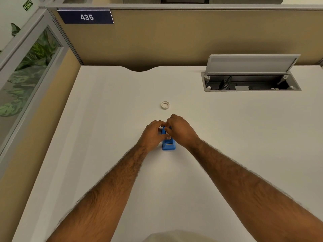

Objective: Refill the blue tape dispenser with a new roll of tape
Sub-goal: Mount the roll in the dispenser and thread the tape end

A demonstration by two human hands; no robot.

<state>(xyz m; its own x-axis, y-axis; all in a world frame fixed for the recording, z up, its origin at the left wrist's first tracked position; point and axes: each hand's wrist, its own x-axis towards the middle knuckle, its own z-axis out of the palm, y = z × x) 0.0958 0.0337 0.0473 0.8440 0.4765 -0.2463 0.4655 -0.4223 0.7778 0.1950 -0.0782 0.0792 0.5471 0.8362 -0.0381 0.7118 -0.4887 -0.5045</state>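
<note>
A small blue tape dispenser (168,144) stands on the white desk (104,119) in the middle of the view, its cutter end toward me. My left hand (153,133) grips its left side. My right hand (180,129) closes over its top rear, fingertips pinched at the spool area. What lies between the fingers is hidden. A white roll of tape (165,104) lies flat on the desk a short way beyond both hands, untouched.
An open cable hatch (251,81) with its raised lid sits at the back right of the desk. A tan partition with a "435" sign (86,17) closes the far side, and a glass panel (26,75) runs along the left.
</note>
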